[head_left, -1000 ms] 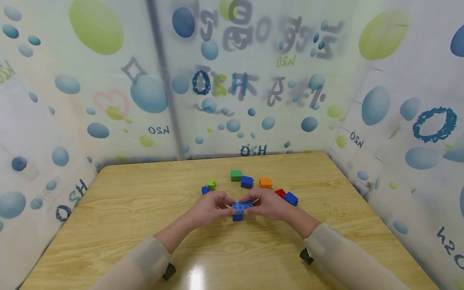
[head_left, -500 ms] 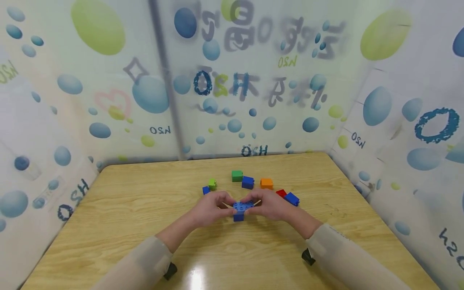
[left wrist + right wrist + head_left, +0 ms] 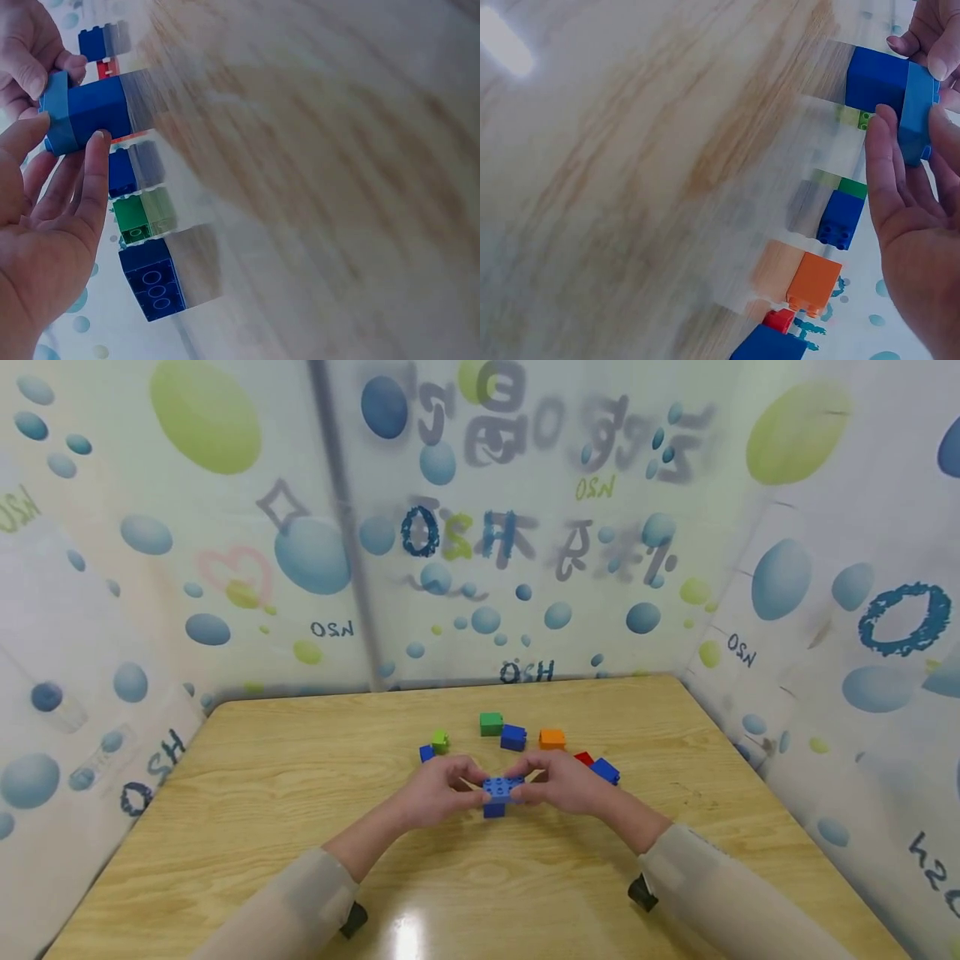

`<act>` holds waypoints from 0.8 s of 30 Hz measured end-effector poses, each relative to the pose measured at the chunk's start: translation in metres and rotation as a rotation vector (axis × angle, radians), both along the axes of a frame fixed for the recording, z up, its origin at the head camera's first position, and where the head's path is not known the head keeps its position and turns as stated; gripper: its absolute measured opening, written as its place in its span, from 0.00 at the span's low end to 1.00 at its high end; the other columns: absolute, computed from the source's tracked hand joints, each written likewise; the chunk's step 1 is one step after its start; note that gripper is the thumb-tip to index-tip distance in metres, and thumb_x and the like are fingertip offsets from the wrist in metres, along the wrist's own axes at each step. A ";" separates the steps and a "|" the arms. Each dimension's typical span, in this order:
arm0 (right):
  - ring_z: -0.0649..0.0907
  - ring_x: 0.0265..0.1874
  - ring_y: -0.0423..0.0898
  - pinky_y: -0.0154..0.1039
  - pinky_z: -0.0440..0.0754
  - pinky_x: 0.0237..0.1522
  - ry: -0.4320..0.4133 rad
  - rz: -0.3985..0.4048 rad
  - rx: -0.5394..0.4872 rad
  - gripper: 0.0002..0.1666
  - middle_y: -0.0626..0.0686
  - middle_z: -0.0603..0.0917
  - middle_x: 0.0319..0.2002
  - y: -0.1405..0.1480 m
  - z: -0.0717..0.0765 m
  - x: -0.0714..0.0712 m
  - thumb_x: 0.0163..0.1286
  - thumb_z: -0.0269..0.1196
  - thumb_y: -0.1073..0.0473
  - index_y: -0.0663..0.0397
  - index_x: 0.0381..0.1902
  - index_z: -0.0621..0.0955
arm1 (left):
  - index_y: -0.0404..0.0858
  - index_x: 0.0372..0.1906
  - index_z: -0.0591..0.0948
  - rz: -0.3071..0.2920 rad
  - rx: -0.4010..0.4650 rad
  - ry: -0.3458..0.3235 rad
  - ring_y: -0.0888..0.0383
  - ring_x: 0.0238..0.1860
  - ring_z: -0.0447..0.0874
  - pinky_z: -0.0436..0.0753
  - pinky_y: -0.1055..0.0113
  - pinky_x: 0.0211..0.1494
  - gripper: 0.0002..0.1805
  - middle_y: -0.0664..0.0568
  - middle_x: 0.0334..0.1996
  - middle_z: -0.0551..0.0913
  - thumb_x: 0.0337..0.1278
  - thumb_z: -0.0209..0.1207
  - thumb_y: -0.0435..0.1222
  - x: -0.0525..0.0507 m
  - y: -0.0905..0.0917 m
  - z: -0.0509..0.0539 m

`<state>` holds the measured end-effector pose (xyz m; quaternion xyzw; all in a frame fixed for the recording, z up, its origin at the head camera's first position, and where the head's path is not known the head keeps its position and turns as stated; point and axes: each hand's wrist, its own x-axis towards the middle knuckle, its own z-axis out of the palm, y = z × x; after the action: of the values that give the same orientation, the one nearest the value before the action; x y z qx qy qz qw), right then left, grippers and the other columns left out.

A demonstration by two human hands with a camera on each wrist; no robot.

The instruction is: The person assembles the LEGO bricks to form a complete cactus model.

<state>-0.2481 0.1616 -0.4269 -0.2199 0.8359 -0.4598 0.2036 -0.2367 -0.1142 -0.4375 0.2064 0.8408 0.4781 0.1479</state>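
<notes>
A light blue studded brick (image 3: 501, 788) sits on top of a dark blue brick (image 3: 493, 811) near the middle of the wooden table. My left hand (image 3: 438, 789) pinches the light blue brick at its left end, between thumb and fingers. At the other end my right hand (image 3: 558, 783) pinches the same brick. In the left wrist view the dark blue brick (image 3: 97, 109) lies flush against the light blue brick (image 3: 56, 120), with left fingertips close to their joint. Fingers hide part of the light blue brick (image 3: 919, 112) in the right wrist view.
Beyond the hands lie loose bricks: a small blue one (image 3: 427, 753), a lime one (image 3: 440, 742), a green one (image 3: 491, 724), another blue one (image 3: 513, 737), an orange one (image 3: 552, 740), a red one (image 3: 583, 759) and a blue one (image 3: 604, 771). A patterned curtain (image 3: 450, 635) stands behind the table.
My right thumb and fingers have shifted slightly to the right along the light blue brick, which looks turned a little. The left hand keeps nearly the same place.
</notes>
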 end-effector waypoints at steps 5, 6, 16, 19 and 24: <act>0.92 0.44 0.51 0.46 0.94 0.52 -0.021 -0.013 -0.028 0.15 0.53 0.87 0.51 -0.001 -0.002 -0.001 0.78 0.72 0.58 0.55 0.57 0.86 | 0.43 0.52 0.88 0.003 0.006 -0.010 0.55 0.51 0.93 0.92 0.61 0.53 0.09 0.51 0.53 0.92 0.74 0.71 0.41 0.000 -0.001 0.001; 0.92 0.43 0.52 0.46 0.94 0.52 -0.024 -0.015 -0.031 0.15 0.53 0.87 0.51 -0.001 -0.002 -0.001 0.77 0.72 0.58 0.55 0.57 0.86 | 0.44 0.52 0.88 0.005 0.004 -0.013 0.55 0.51 0.93 0.92 0.61 0.53 0.09 0.51 0.53 0.92 0.74 0.71 0.41 0.000 -0.001 0.001; 0.90 0.41 0.47 0.44 0.93 0.49 -0.027 -0.034 -0.023 0.16 0.53 0.88 0.52 -0.002 -0.006 0.001 0.76 0.74 0.56 0.54 0.58 0.87 | 0.42 0.58 0.88 -0.024 -0.012 0.024 0.51 0.55 0.92 0.93 0.56 0.58 0.15 0.48 0.58 0.90 0.74 0.71 0.42 -0.001 -0.011 -0.002; 0.90 0.41 0.47 0.43 0.93 0.49 -0.022 -0.041 -0.008 0.17 0.53 0.88 0.53 -0.001 -0.005 0.000 0.76 0.74 0.55 0.53 0.58 0.87 | 0.38 0.62 0.87 0.001 -0.014 0.084 0.50 0.54 0.92 0.92 0.58 0.57 0.18 0.44 0.59 0.90 0.76 0.69 0.42 -0.004 -0.023 0.002; 0.90 0.42 0.46 0.42 0.92 0.48 -0.024 -0.049 0.013 0.18 0.52 0.89 0.54 -0.001 -0.004 -0.001 0.76 0.74 0.53 0.51 0.58 0.87 | 0.37 0.62 0.87 0.136 -0.029 0.159 0.52 0.52 0.90 0.90 0.63 0.49 0.18 0.47 0.55 0.92 0.77 0.67 0.42 -0.013 -0.042 0.013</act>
<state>-0.2487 0.1608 -0.4308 -0.1924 0.8414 -0.4620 0.2039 -0.2493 -0.1558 -0.4240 0.1842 0.8687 0.4571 0.0510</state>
